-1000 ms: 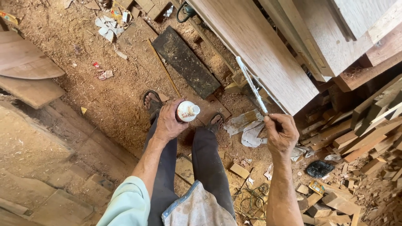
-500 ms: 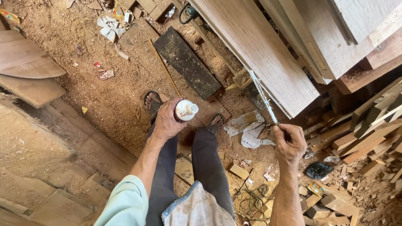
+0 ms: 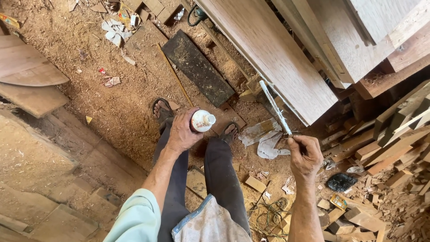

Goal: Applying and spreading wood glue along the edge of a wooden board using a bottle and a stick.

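My left hand (image 3: 183, 134) grips a small white bottle (image 3: 202, 120), held upright over my legs and sandalled feet. Out to the right, my right hand (image 3: 304, 154) holds a thin flat strip smeared with white (image 3: 274, 106), which points up and to the left toward the edge of a long wooden board (image 3: 273, 58). Crumpled white paper (image 3: 268, 144) lies on the floor just left of my right hand.
Sawdust covers the ground. A dark plank (image 3: 197, 67) lies ahead of my feet. Wooden boards lean at the top right, and a pile of offcut blocks (image 3: 394, 152) fills the right side. Curved wooden pieces (image 3: 27, 71) lie at the left.
My right hand has shifted slightly right and down with the strip. My left hand with the bottle has stayed almost still.
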